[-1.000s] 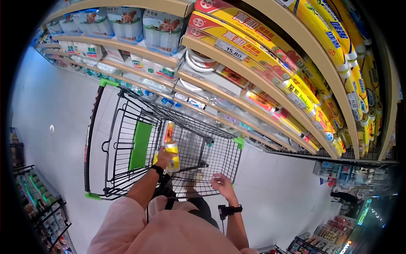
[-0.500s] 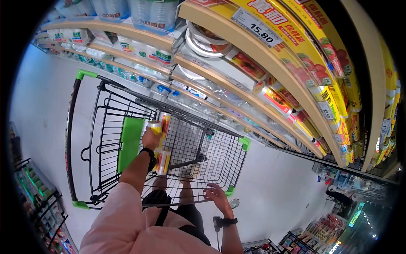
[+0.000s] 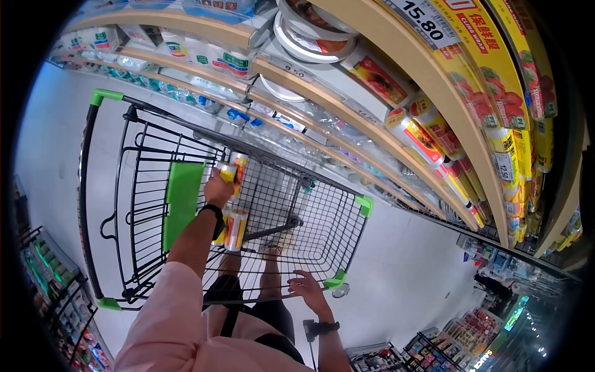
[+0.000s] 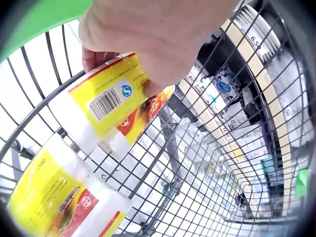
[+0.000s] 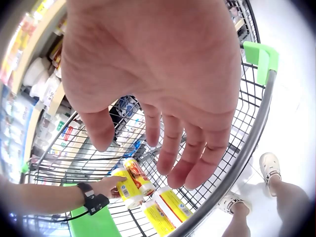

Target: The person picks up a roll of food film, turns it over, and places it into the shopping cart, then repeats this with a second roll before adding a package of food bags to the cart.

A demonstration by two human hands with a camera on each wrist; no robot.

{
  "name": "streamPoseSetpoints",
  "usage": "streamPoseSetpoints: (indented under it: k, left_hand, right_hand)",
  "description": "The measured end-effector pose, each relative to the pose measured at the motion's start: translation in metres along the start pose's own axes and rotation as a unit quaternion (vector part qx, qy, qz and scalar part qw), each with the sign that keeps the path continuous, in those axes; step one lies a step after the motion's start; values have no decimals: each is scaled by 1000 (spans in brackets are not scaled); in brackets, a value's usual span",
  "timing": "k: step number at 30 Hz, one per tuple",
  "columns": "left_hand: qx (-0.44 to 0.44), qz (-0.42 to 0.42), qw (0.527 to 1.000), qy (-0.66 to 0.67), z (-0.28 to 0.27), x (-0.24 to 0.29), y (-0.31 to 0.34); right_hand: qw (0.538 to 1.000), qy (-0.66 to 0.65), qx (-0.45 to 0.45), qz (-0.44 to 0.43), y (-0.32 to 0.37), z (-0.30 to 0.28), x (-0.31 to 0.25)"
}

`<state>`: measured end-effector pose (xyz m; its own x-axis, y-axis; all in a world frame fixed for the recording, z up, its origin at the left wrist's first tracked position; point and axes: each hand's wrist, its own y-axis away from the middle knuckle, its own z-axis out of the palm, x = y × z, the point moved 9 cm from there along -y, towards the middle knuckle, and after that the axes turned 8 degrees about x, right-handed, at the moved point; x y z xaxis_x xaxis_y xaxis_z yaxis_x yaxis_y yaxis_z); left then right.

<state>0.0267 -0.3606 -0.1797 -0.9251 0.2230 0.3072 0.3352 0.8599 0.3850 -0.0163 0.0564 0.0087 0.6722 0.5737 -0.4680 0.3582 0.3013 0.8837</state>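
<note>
Inside the cart, my left hand (image 3: 217,189) grips a yellow-labelled white roll (image 4: 106,101) by its upper part, beside the green panel (image 3: 185,201). A roll with a red and yellow food picture (image 5: 138,176) lies against it. Two more rolls (image 5: 173,206) lie side by side nearer my body, their labels yellow, red and white. My right hand (image 3: 307,288), fingers loosely bent and holding nothing, hovers by the cart's near side; in the right wrist view its palm (image 5: 158,74) fills the upper part.
The wire cart (image 3: 310,211) stands alongside shelves carrying boxes of cling wrap (image 3: 483,68), rolls (image 3: 415,136), stacked bowls (image 3: 310,40) and tissue packs (image 3: 211,59). Its black handle (image 3: 87,204) is at the left. More racks (image 3: 56,291) stand at lower left and lower right.
My left hand has moved left and slightly up with its roll, parting from the nearer rolls. The shelves appear closer, and my right hand has shifted slightly left and down.
</note>
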Motion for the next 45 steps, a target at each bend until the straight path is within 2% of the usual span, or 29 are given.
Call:
streamPoseSetpoints:
  k: [5,8,9,12,13,16,17,20,21,24,26,29,32,33,35,36,37,40,41,44,45]
  left_hand:
    - [-93,54,991,81,-2,0,-1]
    - [-162,26,971,177,27,-12,-1]
    - [-158,40,979,123,27,-12,-4]
    - [-54,64,994,69,12,-5,-5]
    - [-72,52,994,68,13,-4,-4]
    - [-22,54,998,25,5,6,2]
    - [3,48,998,36,2,12,5]
    - [4,102,992,72,-4,37,15]
    - [-24,150,983,102,6,45,17]
    - [-81,223,971,33,40,58,29]
    - [-107,233,966,-8,74,47,33]
    - [-178,201,959,-91,56,62,52]
    - [-213,163,962,-54,67,59,46]
    - [-191,179,965,-14,55,66,47]
    - [-242,67,955,156,45,68,57]
    - [-265,11,934,240,41,68,65]
    - [-186,116,955,202,30,78,62]
    - [-107,152,933,307,12,86,75]
    - [-103,125,931,327,6,86,82]
    - [-94,132,884,438,-18,91,113]
    - [-89,129,884,441,-24,92,122]
  right_hand:
    - [1000,5,1,15,-2,0,1]
    - [999,46,0,19,-6,3,4]
    - [998,69,-3,16,-8,4,4]
    - [997,79,10,-4,-10,1,4]
    - [997,76,21,1,-11,-2,4]
    - [995,83,57,15,-12,-13,0]
    - [993,95,69,16,-13,-17,-5]
    - [991,96,89,12,-13,-25,-3]
    - [991,99,91,10,-12,-26,-3]
    - [992,79,101,22,-9,-27,-3]
    - [992,51,105,42,-7,-26,1]
    - [992,79,95,30,-11,-25,-4]
    - [992,92,83,6,-11,-24,-18]
    - [993,84,84,0,-12,-23,-22]
    - [992,91,80,-18,-14,-23,-29]
    - [992,99,82,-20,-13,-23,-34]
    - [990,107,84,-23,-11,-22,-42]
    - [988,119,80,-55,-6,-22,-66]
    - [988,122,76,-60,-9,-25,-68]
    - [986,140,64,-71,-21,-34,-70]
    - [985,140,61,-79,-21,-36,-73]
